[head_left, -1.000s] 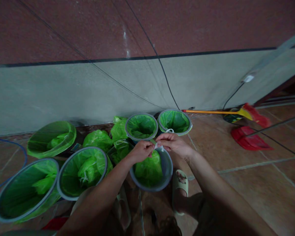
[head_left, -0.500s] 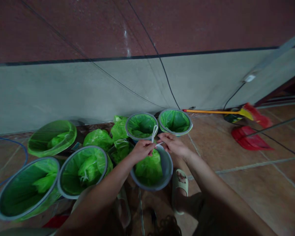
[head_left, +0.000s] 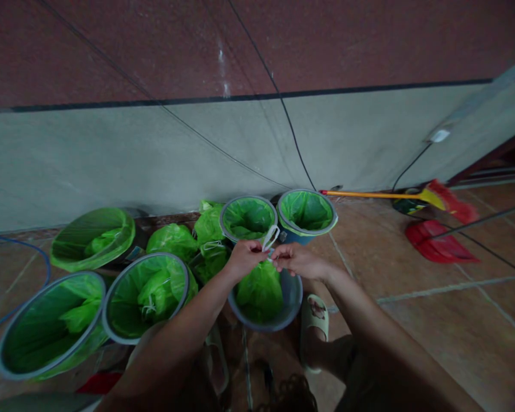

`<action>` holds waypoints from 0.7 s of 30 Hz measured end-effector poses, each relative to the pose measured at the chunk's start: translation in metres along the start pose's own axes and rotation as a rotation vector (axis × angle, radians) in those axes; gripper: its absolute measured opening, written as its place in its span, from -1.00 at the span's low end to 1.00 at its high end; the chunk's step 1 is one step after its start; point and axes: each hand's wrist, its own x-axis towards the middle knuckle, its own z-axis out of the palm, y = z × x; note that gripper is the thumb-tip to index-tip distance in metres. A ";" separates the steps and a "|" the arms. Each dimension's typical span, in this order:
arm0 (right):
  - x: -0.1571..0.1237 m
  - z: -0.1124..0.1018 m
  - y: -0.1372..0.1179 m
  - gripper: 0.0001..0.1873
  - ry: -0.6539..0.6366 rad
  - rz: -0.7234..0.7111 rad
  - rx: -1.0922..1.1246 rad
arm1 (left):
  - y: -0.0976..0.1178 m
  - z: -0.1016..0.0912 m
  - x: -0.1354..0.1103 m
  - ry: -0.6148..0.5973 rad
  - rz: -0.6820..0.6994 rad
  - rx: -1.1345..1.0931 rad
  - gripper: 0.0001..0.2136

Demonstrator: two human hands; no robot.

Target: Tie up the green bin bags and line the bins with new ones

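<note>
A green trash bag stands gathered inside a grey bin between my feet. White drawstring rises in a loop from the bag's neck. My left hand is closed, pinching the drawstring at the base of the loop. Close beside it on the right, my right hand is also closed, its fingertips on the drawstring at the bag's neck. The two hands nearly meet above the bin, and the exact knot between the fingers is too small to make out.
Green-lined bins stand on the left, some with tied bags inside. Two more lined bins are against the wall, near loose green bags. A broom and a red dustpan lie right. A blue hose curves at left.
My right hand has come down and slightly left, its fingers closing in on the drawstring beside my left hand. The white loop has tilted to the right.
</note>
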 end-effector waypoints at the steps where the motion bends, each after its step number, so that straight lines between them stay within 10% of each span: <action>1: 0.000 0.000 0.000 -0.80 -0.013 0.011 0.009 | 0.000 0.000 0.000 0.004 0.029 0.035 -0.91; 21: 0.008 -0.002 0.002 -0.68 0.268 -0.183 0.010 | 0.011 0.008 -0.006 0.140 0.431 0.221 -0.80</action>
